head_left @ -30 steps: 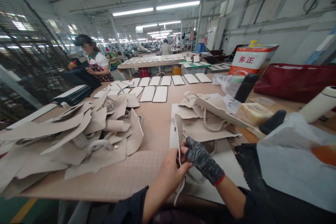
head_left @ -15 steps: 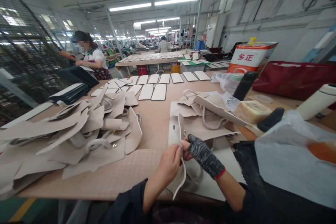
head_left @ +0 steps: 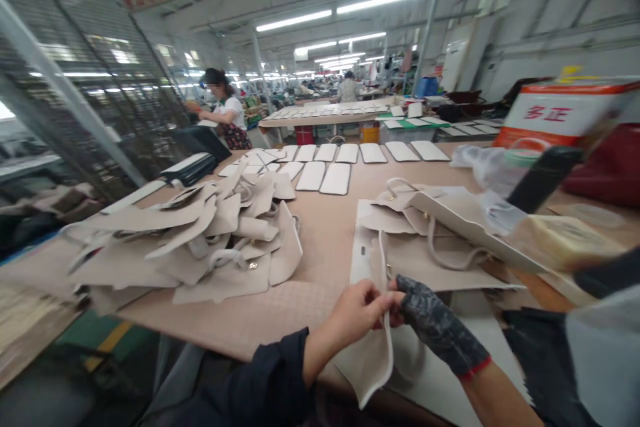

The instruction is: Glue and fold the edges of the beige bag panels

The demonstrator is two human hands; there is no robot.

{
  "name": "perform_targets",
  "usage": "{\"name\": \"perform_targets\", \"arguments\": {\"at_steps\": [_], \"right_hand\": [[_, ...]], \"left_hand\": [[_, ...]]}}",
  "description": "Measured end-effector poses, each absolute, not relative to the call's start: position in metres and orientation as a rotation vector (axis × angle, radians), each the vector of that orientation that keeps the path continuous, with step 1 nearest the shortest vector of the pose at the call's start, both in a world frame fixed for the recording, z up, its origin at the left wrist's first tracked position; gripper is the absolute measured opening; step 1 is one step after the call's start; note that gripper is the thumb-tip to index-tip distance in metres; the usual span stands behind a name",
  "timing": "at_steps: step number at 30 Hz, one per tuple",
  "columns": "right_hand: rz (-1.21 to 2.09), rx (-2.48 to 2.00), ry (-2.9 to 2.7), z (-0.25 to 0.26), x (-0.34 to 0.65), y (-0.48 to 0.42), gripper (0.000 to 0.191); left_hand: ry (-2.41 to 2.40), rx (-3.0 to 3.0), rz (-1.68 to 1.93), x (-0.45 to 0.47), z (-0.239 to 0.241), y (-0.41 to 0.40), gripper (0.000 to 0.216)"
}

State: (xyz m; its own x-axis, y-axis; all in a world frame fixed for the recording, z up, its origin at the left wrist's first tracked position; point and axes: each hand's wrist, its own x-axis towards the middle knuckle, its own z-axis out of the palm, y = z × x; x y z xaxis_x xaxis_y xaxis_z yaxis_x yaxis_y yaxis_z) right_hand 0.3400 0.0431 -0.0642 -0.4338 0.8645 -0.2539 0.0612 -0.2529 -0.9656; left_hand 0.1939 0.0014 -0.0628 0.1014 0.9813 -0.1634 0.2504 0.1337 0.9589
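A beige bag panel point(head_left: 373, 360) is standing on edge between a worker's hands, its lower end dipping toward the worker. The bare left hand point(head_left: 356, 313) is pinching the panel's edge between thumb and fingers. The right hand point(head_left: 425, 312), in a dark grey fingerless glove with a red cuff, is bringing curled fingers to the panel's other side; whether they are clamped on it cannot be told. Just beyond the right hand, more beige bag pieces point(head_left: 415, 255) are lying stacked, a curved handle point(head_left: 441, 255) showing. Left of the left hand, a heap of beige pieces point(head_left: 200, 250) is covering much of the table point(head_left: 323, 240). Farther beyond both hands, dark-edged white panels point(head_left: 335, 178) are lying in rows. Black sheeting point(head_left: 545, 353) is resting right of the gloved hand, and a co-worker point(head_left: 231, 113) is standing far off to the left.
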Motion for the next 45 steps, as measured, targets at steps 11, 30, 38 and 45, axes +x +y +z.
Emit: {"name": "perform_targets", "arguments": {"at_steps": [11, 30, 38, 45], "right_hand": [[1.496, -1.214, -1.600, -0.047, 0.325, 0.033, 0.021], [0.658, -1.244, -1.626, -0.060, 0.336, 0.022, 0.024], [0.118, -0.853, -2.086, -0.063, 0.358, 0.009, 0.025], [0.230, -0.793, -2.352, -0.053, 0.367, 0.000, 0.045]], "left_hand": [[1.647, 1.862, 0.648, 0.187, -0.036, -0.010, 0.026], [1.822, 2.245, 0.968, 0.195, -0.030, -0.027, 0.027], [1.796, 2.059, 0.885, 0.200, -0.035, -0.031, 0.028], [1.682, 1.765, 0.830, 0.204, -0.041, -0.028, 0.032]]}}
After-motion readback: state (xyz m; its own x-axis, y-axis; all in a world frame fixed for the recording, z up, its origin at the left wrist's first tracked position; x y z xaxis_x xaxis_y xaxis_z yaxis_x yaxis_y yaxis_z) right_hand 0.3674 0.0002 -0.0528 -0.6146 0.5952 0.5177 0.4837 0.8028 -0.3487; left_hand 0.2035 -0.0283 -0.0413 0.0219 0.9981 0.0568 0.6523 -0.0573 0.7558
